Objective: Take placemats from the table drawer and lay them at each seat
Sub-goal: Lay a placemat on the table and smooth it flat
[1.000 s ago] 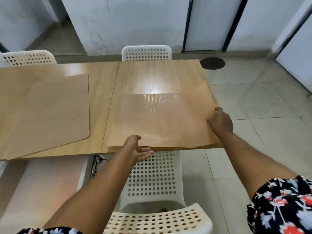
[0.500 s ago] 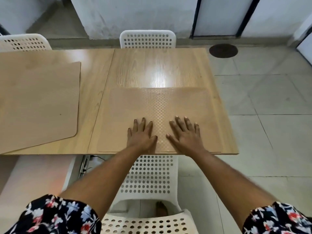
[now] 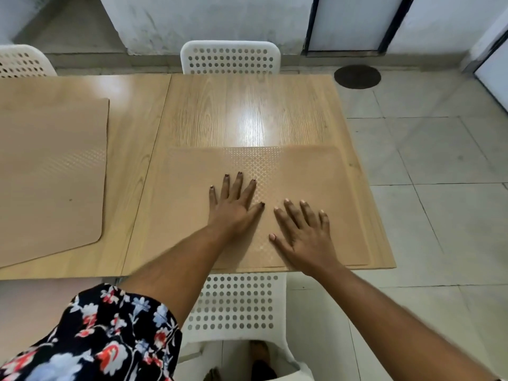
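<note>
A person presses both hands flat on a tan placemat laid at the near seat of a wooden table. The left hand lies palm down with straight, spread fingers near the mat's middle; half a second ago it sat closer to the near edge, level with the other hand, and has since slid forward. The right hand rests flat just beside it, fingers likewise spread, about where it was. A second ago both hands were at the mat's edges, the mat overhanging the table; now it lies square within the tabletop. A second placemat lies on the table's left part, unchanged. White perforated chairs stand at the near side and the far side.
</note>
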